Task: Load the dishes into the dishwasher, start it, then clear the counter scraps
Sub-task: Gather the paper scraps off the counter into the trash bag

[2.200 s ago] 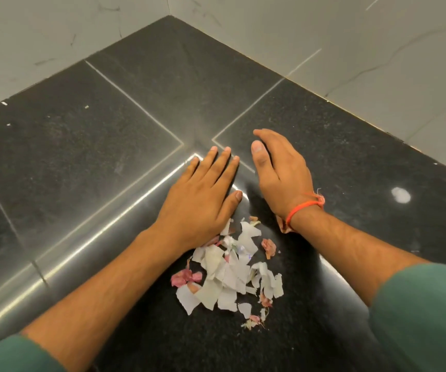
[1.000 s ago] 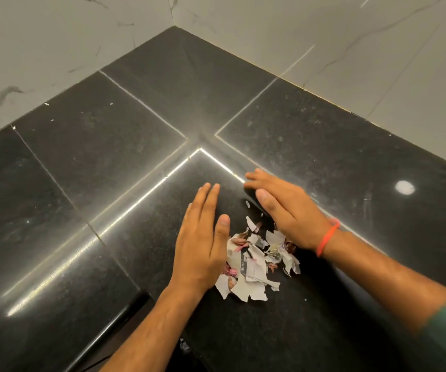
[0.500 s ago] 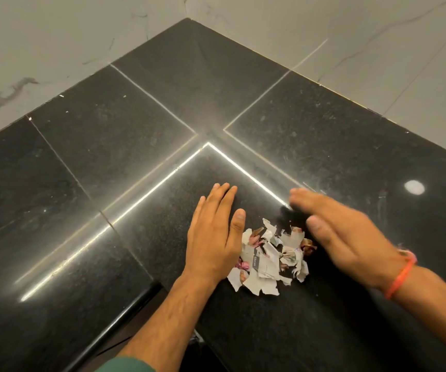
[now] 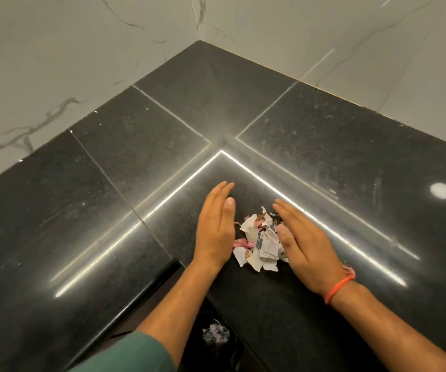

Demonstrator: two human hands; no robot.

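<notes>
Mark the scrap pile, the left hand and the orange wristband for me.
scrap pile (image 4: pixel 260 241): head view, on the printed paper piece mid-pile.
left hand (image 4: pixel 214 230): head view, on the back of the hand.
orange wristband (image 4: pixel 340 285): head view, on the cord across the right wrist.

Black speckled counter (image 4: pixel 109 210) is gleaming with bright light streaks; walls (image 4: pixel 55 49) are showing white marble with grey veins. Scraps (image 4: pixel 259 242) are showing white and pink, the wristband (image 4: pixel 341 284) glowing orange, the sleeve (image 4: pixel 135 355) showing green.
</notes>
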